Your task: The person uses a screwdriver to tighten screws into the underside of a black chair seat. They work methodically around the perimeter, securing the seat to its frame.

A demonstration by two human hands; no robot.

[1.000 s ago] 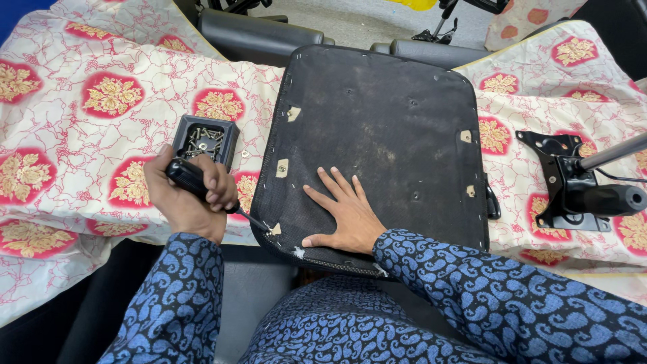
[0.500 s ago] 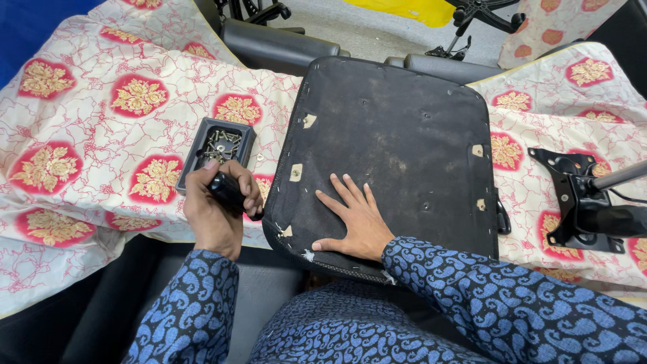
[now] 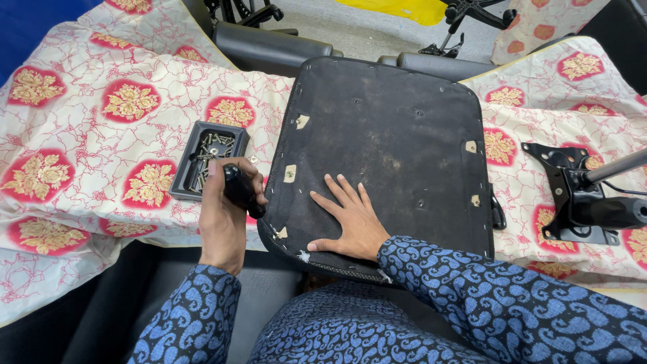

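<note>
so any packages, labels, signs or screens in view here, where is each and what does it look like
No signs or screens, and no printed label that can be made out.
Small tray: the nearest thing to a package, a black rectangular open tray of screws, on the patterned cloth left of the seat pad, just ahead of the left hand.
Pale patches: small squarish cream tabs along the edges of the black seat pad; whether stickers or bare spots is unclear.

the person is wearing a dark navy long-sleeved cloth garment (image 3: pixel 472 303) patterned with lighter blue paisley swirls, its sleeves reaching both wrists.
</note>
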